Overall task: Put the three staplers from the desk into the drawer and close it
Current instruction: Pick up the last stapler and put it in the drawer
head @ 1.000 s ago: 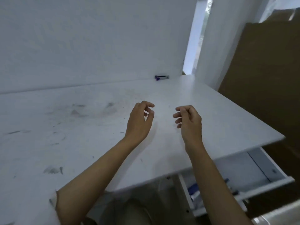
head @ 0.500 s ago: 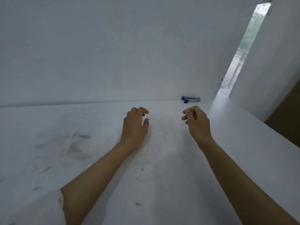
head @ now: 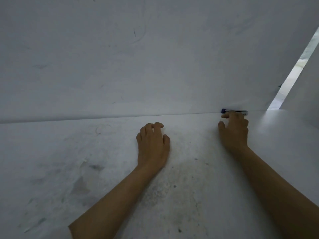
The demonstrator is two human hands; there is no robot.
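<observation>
1. The stapler [head: 234, 111] lies at the far edge of the desk [head: 86, 169], right up against the wall [head: 138, 57], to the right of centre.
2. Its long axis runs left to right, along the line where desk and wall meet; a purple end shows at the left, a metal part at the right.
3. The right hand [head: 233, 131] is the nearer one by far: its fingertips [head: 224, 116] reach the stapler's near side, the fingers spread and partly curled, thumb held apart to the left. Whether they already touch it I cannot tell; nothing is pinched yet.
4. The left hand [head: 152, 146] rests on the desk well to the left of the stapler, fingers loosely curled, holding nothing.
5. Only this one stapler shows; the drawer is out of view.
6. Judgement: the grasp falls to the right hand, closing across the narrow width, though the wall leaves little room behind.
</observation>
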